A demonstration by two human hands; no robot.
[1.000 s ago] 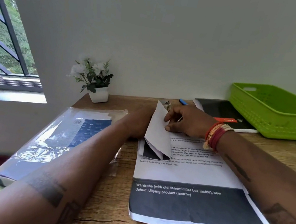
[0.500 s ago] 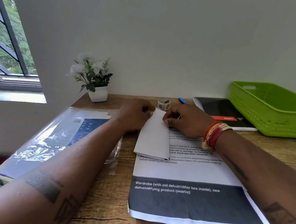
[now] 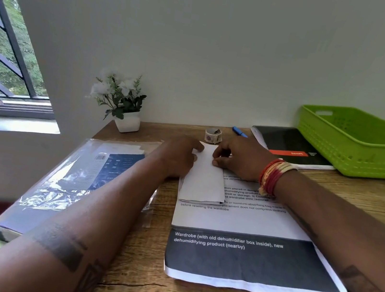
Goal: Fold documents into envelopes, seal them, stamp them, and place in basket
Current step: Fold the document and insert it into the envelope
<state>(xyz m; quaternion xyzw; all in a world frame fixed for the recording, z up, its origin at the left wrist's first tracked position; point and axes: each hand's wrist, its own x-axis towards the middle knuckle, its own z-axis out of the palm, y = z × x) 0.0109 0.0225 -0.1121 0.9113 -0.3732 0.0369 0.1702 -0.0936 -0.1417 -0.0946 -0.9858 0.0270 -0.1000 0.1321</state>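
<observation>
My left hand (image 3: 179, 157) and right hand (image 3: 239, 159) meet at the far end of a folded document (image 3: 204, 175), fingertips curled and pinching its top corners. It lies flat near the desk's (image 3: 140, 276) centre, partly on a printed sheet (image 3: 248, 230). The paper looks light, thin and limp, easily creased, so I judge the edges the best grip. Its long axis runs from me toward the back edge. The basket (image 3: 362, 147) sits at the back right corner.

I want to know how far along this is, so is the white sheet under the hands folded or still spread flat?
Folded: the white paper sheet is a narrow strip with stacked layered edges at its near end.
</observation>
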